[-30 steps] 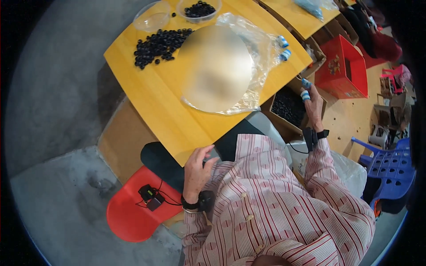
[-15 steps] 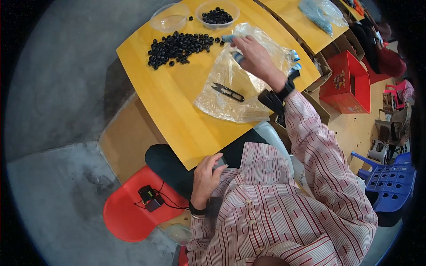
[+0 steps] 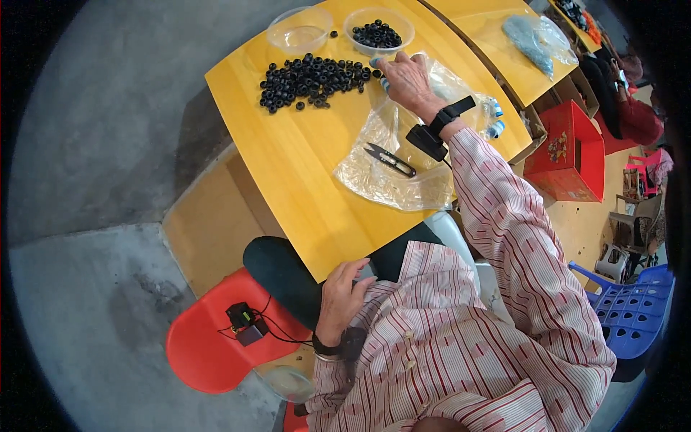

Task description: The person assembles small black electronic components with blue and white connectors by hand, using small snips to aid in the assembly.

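Observation:
My right hand (image 3: pixel 412 88) reaches over the table beside the bowl of beads, with light-blue wraps on its fingertips. Its index finger and thumb are apart, right by a black bead (image 3: pixel 376 73) at the edge of the loose pile. That pile of black beads (image 3: pixel 309 81) spreads to the left of the hand. Under my right wrist lies a clear plastic bag (image 3: pixel 371 176), with black thread snips (image 3: pixel 391 160) on top of it. My left hand (image 3: pixel 341 299) rests near the table's front corner, fingers loosely spread, holding nothing.
Two clear round bowls stand at the far edge: a bowl with black beads (image 3: pixel 379 47) inside and another clear bowl (image 3: pixel 300 42). Rolls of blue-and-white tape (image 3: pixel 495 128) lie at the right edge. A red chair (image 3: pixel 209 360) holds cabled black devices (image 3: pixel 248 324); a red box (image 3: pixel 551 169) stands right.
My right hand has moved left across the plastic bag, closer to the loose beads. My left hand stays by the table corner. The whole view has shifted slightly.

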The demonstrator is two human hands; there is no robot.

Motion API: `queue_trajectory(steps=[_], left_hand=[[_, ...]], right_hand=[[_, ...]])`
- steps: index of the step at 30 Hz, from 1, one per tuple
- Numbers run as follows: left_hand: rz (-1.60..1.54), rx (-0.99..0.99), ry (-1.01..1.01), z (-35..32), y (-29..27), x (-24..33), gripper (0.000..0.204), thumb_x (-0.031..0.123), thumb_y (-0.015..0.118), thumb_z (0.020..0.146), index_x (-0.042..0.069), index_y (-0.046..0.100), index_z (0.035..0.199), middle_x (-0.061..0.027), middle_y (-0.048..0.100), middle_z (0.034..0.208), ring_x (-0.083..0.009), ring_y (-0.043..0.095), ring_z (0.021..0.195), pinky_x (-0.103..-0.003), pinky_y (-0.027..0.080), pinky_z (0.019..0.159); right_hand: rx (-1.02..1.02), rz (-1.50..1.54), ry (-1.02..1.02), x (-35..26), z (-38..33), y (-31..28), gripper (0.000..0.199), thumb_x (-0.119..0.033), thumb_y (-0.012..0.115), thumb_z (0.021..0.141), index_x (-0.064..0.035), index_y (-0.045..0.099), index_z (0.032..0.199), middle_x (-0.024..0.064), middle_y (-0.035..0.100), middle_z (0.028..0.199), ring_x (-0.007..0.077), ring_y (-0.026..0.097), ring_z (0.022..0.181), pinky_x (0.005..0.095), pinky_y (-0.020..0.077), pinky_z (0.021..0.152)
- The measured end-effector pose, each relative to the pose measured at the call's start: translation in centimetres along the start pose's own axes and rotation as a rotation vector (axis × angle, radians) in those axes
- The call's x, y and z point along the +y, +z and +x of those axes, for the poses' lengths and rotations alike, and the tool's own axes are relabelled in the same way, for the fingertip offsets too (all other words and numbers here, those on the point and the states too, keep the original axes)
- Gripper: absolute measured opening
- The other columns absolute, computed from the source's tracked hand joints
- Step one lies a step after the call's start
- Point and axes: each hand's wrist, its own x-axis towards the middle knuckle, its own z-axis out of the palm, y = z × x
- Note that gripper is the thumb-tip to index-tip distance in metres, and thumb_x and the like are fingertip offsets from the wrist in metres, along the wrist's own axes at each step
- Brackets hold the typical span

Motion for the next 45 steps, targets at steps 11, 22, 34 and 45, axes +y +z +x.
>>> queue_trajectory(steps=[11,22,34,45], left_hand=[[-0.168,0.155,-0.075,1.6,-1.8,1.4,0.025,0.003,0.064,0.078,0.0,0.062,0.103,-0.0124,0.063,0.09,-0.0218,0.063,0.08,-0.029,0.049,0.073],[-0.898,0.329,-0.053,5.0,-2.2,4.5,0.033,0.009,0.057,0.091,-0.004,0.047,0.119,-0.0111,0.061,0.104,-0.0154,0.058,0.095,-0.028,0.043,0.088],[-1.233,0.263,-0.059,5.0,-1.0,4.5,0.036,0.013,0.06,0.089,0.001,0.046,0.121,-0.0083,0.055,0.11,-0.0149,0.053,0.101,-0.031,0.042,0.088],[-1.341,0.208,-0.092,4.5,0.1,2.1,0.023,0.005,0.055,0.091,-0.003,0.052,0.112,-0.0087,0.054,0.094,-0.0144,0.048,0.085,-0.027,0.041,0.083]], right_hand=[[-0.026,1.035,-0.098,-7.2,-6.8,-8.6,0.059,-0.011,0.072,0.077,-0.0075,0.047,0.13,0.0021,0.066,0.094,0.0133,0.06,0.093,0.0305,0.0447,0.086],[-0.131,1.221,-0.213,-11.7,-12.4,-10.7,0.057,-0.014,0.073,0.076,-0.0048,0.05,0.126,0.0029,0.068,0.099,0.0171,0.057,0.097,0.0329,0.0409,0.092],[0.003,0.985,-0.368,-12.8,-14.4,-11.3,0.053,-0.011,0.072,0.072,-0.0063,0.053,0.121,0.0024,0.063,0.096,0.0247,0.052,0.085,0.0358,0.0441,0.076],[-0.062,0.789,-0.063,-8.0,-17.4,-7.8,0.033,-0.004,0.06,0.08,-0.0076,0.059,0.113,0.0053,0.064,0.095,0.0244,0.052,0.085,0.0353,0.0448,0.076]])
